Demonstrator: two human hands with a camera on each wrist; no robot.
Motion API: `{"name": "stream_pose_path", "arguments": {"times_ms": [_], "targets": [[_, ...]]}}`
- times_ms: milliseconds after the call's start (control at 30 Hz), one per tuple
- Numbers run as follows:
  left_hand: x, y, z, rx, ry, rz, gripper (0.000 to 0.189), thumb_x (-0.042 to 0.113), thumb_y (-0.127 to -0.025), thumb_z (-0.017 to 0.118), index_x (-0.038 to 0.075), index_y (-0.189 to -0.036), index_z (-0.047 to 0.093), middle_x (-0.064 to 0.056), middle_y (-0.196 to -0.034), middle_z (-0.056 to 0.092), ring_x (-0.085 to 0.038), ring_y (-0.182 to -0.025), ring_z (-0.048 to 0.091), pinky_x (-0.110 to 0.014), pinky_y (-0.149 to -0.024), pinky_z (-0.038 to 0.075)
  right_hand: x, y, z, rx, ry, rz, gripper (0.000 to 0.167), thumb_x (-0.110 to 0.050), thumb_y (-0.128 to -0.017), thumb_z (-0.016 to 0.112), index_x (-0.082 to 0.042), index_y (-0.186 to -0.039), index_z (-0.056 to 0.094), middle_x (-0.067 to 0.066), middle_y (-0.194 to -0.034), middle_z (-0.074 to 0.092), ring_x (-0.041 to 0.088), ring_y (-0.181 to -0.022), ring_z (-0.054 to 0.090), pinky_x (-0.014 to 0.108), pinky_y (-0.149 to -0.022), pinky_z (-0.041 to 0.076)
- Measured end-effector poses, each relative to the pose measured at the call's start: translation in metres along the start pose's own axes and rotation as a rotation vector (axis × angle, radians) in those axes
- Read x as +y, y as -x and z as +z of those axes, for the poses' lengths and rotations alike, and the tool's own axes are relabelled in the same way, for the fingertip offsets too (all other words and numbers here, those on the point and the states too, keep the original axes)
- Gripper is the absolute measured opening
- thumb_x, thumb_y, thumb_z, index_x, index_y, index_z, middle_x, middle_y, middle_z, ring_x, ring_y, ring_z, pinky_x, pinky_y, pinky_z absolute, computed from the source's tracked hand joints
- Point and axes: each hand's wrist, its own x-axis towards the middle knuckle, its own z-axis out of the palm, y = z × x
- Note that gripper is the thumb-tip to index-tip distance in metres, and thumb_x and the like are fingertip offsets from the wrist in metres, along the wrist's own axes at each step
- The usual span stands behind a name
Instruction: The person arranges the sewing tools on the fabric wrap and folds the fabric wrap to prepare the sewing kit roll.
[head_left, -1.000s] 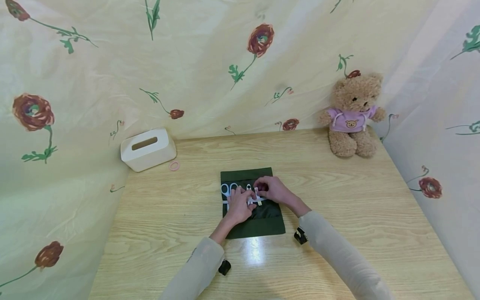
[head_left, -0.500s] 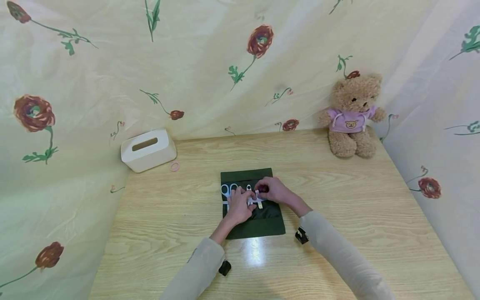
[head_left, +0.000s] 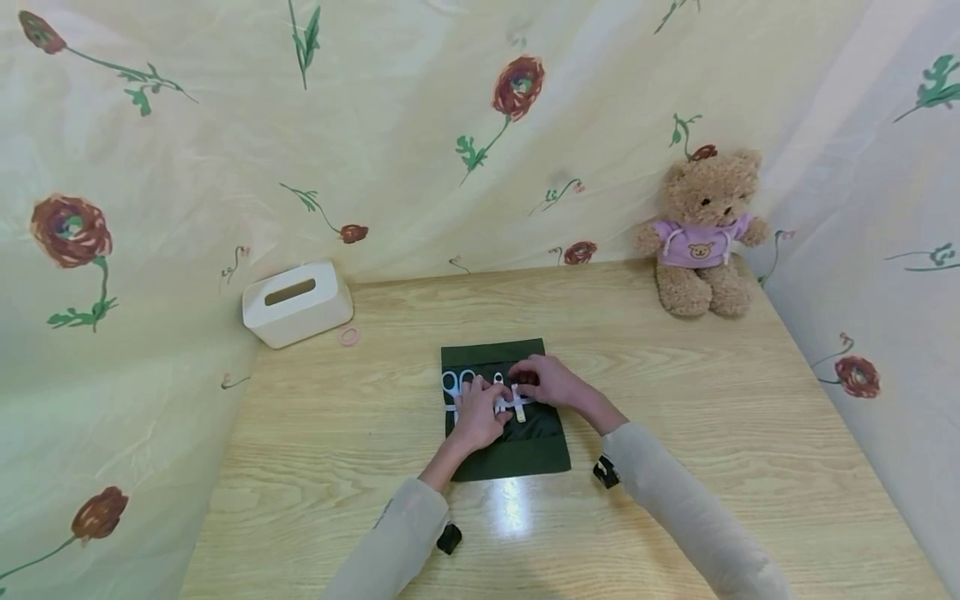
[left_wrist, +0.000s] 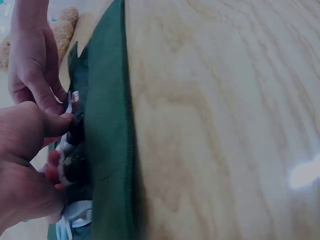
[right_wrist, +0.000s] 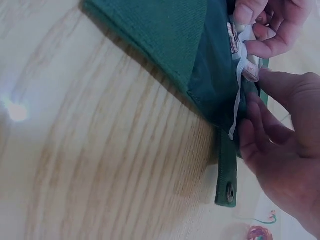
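A dark green fabric pouch (head_left: pixel 513 457) lies spread flat on the table, a white elastic band (right_wrist: pixel 239 90) running across it. My left hand (head_left: pixel 480 414) bends over the middle, pinching the band between thumb and fingers. At the right side my right hand (head_left: pixel 552 381) has its thumb at the end of a small white strip with reddish print (right_wrist: pixel 250 72), its fingers curled at the pouch's edge. The strip crosses the band. Scissors with pale handles (head_left: pixel 459 381) sit at the left, partly covered by my left hand, and a slim white tool (head_left: pixel 498 379) stands between the hands.
A snap strap (right_wrist: pixel 227 172) sticks out from the pouch's side. Farther back on the wood table (head_left: pixel 300 483) stand a white tissue box (head_left: pixel 298 310) and a teddy bear (head_left: pixel 701 233) in a purple top. A pink ring (head_left: pixel 348 335) lies beside the box.
The small white strip has slid down through the band, toward the pouch's near edge. My left hand stays in place; my right hand has shifted only slightly.
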Motion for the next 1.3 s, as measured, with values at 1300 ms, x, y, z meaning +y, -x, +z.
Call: {"name": "stream_pose_path", "arguments": {"times_ms": [1300], "targets": [[-0.034,-0.032,-0.055,-0.231,-0.47,0.074,0.045,0.035,-0.109,0.034,0.02,-0.149,0.049,-0.008,-0.149,0.043,-0.038,-0.128,0.04,-0.055,-0.093,0.036,-0.066,0.121,0.033,-0.137,0.604,-0.099,0.053,-0.052,-0.094,0.062,-0.005,-0.116,0.073,0.012,-0.122,0.063,0.032,-0.114,0.057,0.058,-0.088,0.044]]}}
